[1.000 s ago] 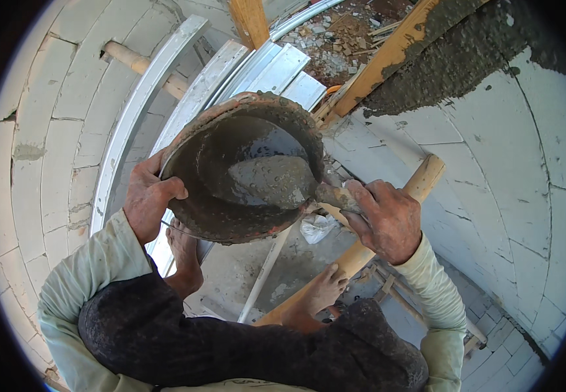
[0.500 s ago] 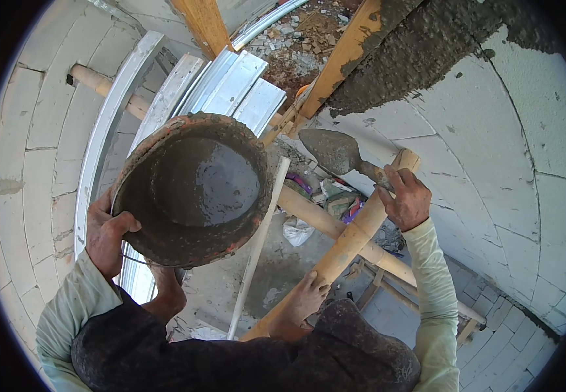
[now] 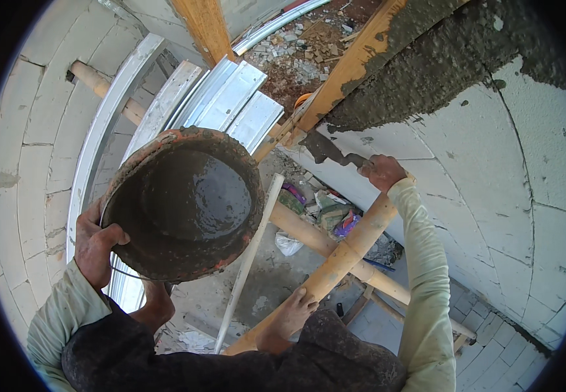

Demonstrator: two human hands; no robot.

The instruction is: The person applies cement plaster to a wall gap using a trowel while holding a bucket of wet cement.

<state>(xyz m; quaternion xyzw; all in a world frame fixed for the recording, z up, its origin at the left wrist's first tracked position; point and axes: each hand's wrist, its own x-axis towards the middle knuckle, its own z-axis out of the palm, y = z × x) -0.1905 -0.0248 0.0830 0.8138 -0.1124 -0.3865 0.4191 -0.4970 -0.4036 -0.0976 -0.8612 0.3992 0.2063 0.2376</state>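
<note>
My left hand grips the rim of a round bucket, thumb over its edge, and holds it tilted toward me. Grey wet mortar lies in the bucket, and dried mortar crusts its reddish rim. In my right hand, closed round the handle, is a trowel. Its mortar-coated blade is turned edge-on close to the pale block wall, just below a rough band of fresh mortar. Whether the blade touches the wall I cannot tell.
A bamboo pole crosses another below me, with my bare foot on it. Metal channels lean beyond the bucket. A mortar-smeared wooden post stands by the wall. A thin white pole slants beside the bucket. Rubble lies farther off.
My right hand has moved up and left with the trowel, whose blade has turned from face-up to edge-on near the wall. The bucket sits slightly lower and left in view.
</note>
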